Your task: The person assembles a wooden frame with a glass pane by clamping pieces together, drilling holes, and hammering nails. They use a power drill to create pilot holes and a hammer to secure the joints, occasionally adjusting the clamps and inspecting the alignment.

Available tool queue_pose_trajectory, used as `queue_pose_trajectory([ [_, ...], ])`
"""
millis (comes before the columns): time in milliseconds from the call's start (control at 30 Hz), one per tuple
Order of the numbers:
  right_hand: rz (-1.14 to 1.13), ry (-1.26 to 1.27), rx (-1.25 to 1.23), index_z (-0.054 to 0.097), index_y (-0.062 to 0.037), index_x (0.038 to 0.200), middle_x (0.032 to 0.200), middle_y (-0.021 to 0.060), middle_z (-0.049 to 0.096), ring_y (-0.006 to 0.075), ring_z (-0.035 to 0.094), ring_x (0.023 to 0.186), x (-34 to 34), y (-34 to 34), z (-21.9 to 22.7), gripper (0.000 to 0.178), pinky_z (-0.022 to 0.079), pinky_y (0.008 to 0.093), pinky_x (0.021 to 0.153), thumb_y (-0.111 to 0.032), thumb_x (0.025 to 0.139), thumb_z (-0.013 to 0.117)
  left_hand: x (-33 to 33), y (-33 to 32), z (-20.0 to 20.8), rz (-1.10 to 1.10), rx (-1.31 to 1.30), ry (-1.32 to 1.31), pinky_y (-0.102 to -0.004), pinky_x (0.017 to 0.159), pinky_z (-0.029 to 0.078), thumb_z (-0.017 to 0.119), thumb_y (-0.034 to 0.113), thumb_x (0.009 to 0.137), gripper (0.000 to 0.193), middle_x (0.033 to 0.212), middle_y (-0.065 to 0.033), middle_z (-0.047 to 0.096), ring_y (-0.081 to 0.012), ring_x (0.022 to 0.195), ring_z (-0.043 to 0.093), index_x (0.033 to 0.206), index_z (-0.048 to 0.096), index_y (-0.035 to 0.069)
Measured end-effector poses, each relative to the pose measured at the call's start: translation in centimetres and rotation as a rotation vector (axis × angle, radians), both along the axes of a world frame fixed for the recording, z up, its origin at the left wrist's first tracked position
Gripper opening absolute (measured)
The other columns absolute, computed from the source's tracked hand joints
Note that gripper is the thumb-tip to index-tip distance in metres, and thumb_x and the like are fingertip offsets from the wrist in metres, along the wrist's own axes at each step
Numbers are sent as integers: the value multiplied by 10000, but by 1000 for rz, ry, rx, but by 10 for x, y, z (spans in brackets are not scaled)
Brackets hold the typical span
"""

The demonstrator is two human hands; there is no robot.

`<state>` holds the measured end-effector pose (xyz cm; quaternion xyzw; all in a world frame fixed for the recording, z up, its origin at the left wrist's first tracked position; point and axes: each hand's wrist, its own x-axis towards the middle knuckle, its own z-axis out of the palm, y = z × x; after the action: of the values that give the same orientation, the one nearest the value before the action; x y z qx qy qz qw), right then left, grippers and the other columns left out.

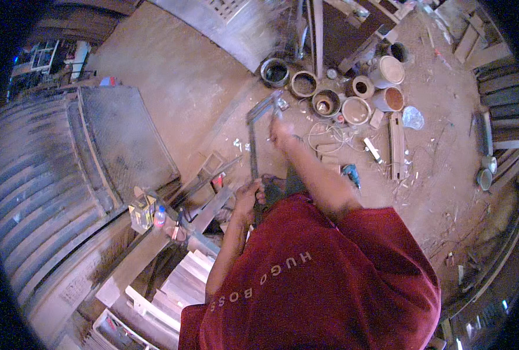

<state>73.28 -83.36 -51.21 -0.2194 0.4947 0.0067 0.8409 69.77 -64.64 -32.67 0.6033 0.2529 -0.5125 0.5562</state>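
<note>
While a dusty brown earth floor (178, 76) fills most of the upper frame, a broad ribbed sheet of grey corrugated metal (32, 192) curves down the left side, with a flat, dull grey panel (125, 137) lying tilted against it. At lower centre a person in a loose dark red shirt (312, 274) bends over, both bare forearms stretched up the frame. Pale planks and stacked wooden slats (180, 280) sit at lower left, rough and dusty. Near the middle stands a thin rectangular frame of grey metal bar (253, 131), its long side running up the frame and its upper corner near the pots. The left hand (249, 195) is curled shut around the lower end of that bar, fingers wrapped. The right hand (281, 131), higher up beside the frame's top corner, is blurred; it looks bunched together, but I cannot tell what it pinches, if anything. Above and right of it clusters a group of round tins and pots (335, 96), some dark inside, some pale and crusted. A loose coil of light wire (326, 134) lies just below them, a small blue tool (351, 172) sits right of the arm, and a little yellow carton (143, 210) rests at left.
</note>
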Motion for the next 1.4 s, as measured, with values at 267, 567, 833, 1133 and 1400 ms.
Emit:
queue_pose_trajectory([
  [267,910,-102,-67,511,-70,1169,785,97,573,238,599,619,-72,-38,137,435,508,363,514,-415,917,594,21,-56,-2,-14,-8,78,-304,494,467,530,181,951,182,687,-57,572,-155,567,549,858,576,32],
  [567,402,89,208,523,-122,1061,710,-18,502,77,466,495,-133,-32,196,247,356,236,378,-308,935,627,-36,-117,-99,-261,-29,-35,-331,585,503,546,291,939,272,842,-52,612,-208,668,601,1111,558,80],
  [833,276,283,10,475,-84,837,660,21,464,111,398,459,-150,-175,105,104,329,249,372,-102,939,462,33,-118,-121,-520,-232,-279,-277,641,521,469,301,1007,354,1034,-119,684,-153,737,637,1254,576,70],
  [1133,1130,110,-749,536,-68,861,656,56,547,116,480,484,-120,-370,-79,170,372,278,380,-195,959,479,-42,209,-164,-360,602,-674,-407,809,500,484,272,952,354,988,-232,662,-355,913,645,1036,630,-39],
  [1400,1193,161,-1734,696,-18,861,901,177,697,334,683,785,7,-478,-140,341,539,413,646,-343,758,696,-159,286,-109,-369,663,-420,-390,692,511,522,319,943,340,866,-138,682,-232,761,655,1022,630,6],
])
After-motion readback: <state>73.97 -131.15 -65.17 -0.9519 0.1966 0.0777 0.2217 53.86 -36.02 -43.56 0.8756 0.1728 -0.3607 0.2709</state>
